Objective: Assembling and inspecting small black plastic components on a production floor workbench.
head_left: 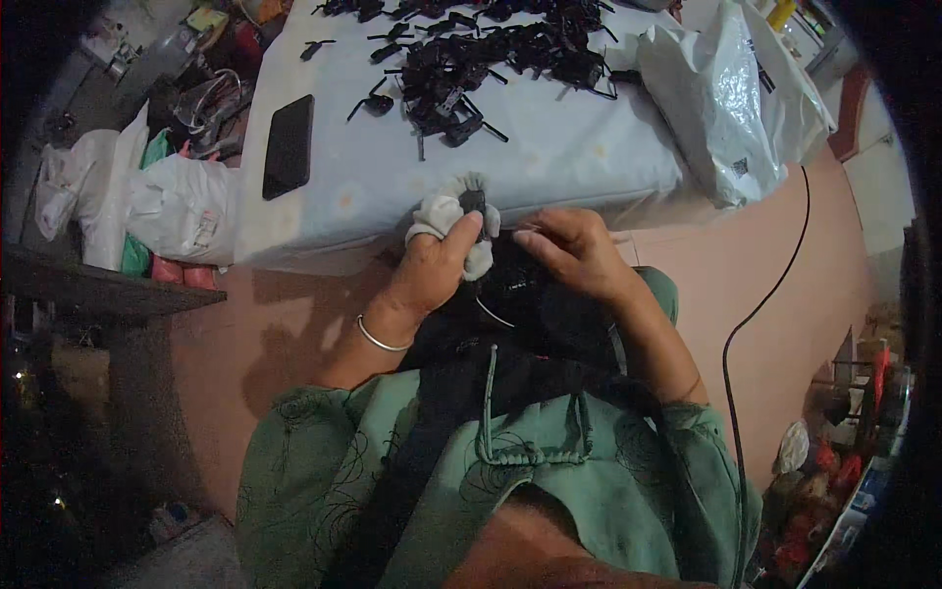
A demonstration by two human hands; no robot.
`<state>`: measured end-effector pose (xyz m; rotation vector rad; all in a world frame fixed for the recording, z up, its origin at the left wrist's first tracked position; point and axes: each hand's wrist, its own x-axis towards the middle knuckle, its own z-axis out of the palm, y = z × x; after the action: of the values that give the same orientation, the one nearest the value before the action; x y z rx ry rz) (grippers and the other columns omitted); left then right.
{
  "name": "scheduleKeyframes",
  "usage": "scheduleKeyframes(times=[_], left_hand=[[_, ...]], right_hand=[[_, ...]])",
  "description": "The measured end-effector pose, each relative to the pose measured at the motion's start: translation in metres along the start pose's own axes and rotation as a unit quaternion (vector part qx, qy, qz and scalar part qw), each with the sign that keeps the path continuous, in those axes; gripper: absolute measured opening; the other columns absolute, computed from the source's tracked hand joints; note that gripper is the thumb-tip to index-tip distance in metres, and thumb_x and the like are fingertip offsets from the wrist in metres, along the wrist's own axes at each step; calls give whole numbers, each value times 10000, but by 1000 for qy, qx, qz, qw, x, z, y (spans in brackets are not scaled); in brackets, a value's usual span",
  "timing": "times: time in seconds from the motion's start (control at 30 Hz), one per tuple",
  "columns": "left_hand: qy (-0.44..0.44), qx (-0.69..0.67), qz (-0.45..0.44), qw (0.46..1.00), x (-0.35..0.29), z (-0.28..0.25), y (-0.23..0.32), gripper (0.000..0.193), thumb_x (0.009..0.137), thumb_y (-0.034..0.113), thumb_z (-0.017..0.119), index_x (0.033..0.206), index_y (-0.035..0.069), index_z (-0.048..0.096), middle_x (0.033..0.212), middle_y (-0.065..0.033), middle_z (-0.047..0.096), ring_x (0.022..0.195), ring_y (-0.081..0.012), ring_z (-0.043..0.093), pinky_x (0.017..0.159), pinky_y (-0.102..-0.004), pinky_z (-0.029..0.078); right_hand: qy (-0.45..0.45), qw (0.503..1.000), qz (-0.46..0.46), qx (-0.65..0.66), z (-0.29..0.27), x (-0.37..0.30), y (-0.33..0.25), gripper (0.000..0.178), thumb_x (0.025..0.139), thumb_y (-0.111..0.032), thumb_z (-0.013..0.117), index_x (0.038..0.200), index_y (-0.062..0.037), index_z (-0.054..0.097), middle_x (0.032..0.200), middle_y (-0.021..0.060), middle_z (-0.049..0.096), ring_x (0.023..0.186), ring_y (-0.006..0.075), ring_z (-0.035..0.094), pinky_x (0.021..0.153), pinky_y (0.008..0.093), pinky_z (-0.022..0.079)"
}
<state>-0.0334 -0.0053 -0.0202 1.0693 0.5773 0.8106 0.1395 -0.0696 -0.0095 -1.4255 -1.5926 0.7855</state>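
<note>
Far left of the left hand: white bags heaped on the floor, clutter behind them. Closer in, a black phone lies flat on the counter, up and left of that hand.

Left hand: bangle at the wrist, fingers wrapped in pale cloth, closed around a small black clip that pokes up above the thumb at the counter's near edge.

Beyond both hands, a spread pile of clips, tangled, well apart from the one held.

Right hand: just beside the left, fingers curled narrow, tips pointing at the held clip; whether it pinches anything cannot be told. Below both hands, dark stuff in the lap, too dim to name.

Right of the right hand: a white plastic bag slumped on the counter's end, and a black cable trailing down the floor.

Risks, as judged: the cloth wrap dulls the grip, so the clip could slip and vanish into the dark lap. An elbow swing might snag the cable.
</note>
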Motion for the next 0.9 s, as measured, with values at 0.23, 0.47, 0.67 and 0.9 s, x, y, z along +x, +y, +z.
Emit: scheduleKeyframes(times=[0.23, 0.47, 0.67, 0.9], left_hand=[[-87, 168, 110, 976, 1, 1, -16, 205, 844, 81, 423, 1028, 16, 486, 726, -13, 502, 589, -62, 453, 521, -213, 372], [-94, 132, 10, 987, -9, 10, 10, 182, 835, 79, 422, 1004, 44, 482, 675, 25, 473, 585, -49, 442, 509, -207, 366], [-15, 223, 53, 973, -6, 6, -3, 185, 810, 61, 442, 989, 31, 475, 723, -20, 492, 610, -118, 482, 533, -263, 406], [-11, 400, 252, 881, -1, 9, -1, 122, 736, 12, 463, 851, -4, 501, 845, -199, 515, 754, -362, 508, 651, -386, 424]], right_hand=[[84, 970, -219, -69, 8, 5, -3, 122, 765, -108, 629, 789, -8, 563, 641, 113, 533, 555, 220, 520, 521, 287, 412], [124, 990, -65, 29, 19, 2, -11, 150, 831, -126, 567, 754, -6, 518, 593, 75, 480, 538, 92, 430, 505, 256, 379], [-39, 999, -10, 1, 16, 4, -8, 249, 893, -204, 470, 774, 12, 501, 592, 26, 449, 586, 74, 348, 524, 236, 351], [4, 994, -2, 108, 41, 8, 0, 270, 917, -205, 428, 798, 13, 535, 638, -44, 470, 618, 50, 377, 549, 221, 368]])
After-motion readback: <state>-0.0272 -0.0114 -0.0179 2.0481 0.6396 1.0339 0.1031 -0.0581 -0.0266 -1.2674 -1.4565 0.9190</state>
